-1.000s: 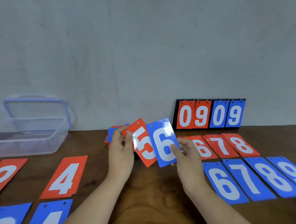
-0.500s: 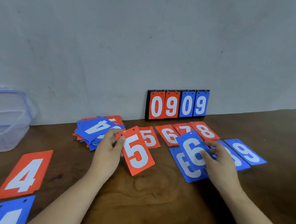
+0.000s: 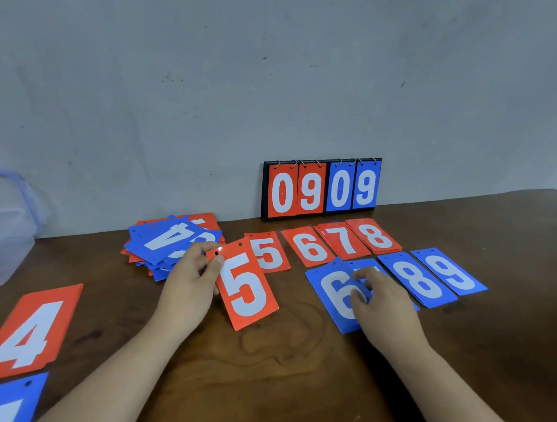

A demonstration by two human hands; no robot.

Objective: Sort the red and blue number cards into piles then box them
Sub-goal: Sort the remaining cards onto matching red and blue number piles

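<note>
Lower than half a second ago, the blue 6 card now lies almost flat on the blue 6 pile at the near end of the blue row, and the red 5 card has barely shifted; the right hand rests bent fingers on the blue 6's right side, and I cannot tell whether it pinches or only presses; the left hand pinches the red 5 by its top left corner, thumb by the punched hole, the card tilted above the table just near of the laid red 5; beyond run the red 6, red 7 and red 8, with the blue 8 and blue 9 in front; an unsorted mixed heap sits behind the left hand, a flip scoreboard stands against the wall, a clear plastic box waits far left, a red 4 lies nearer; the risk, as I judge it, is the slick blue 6 skating askew as the fingers lift, or the corner-held red 5 swinging and landing crooked on its pile.
</note>
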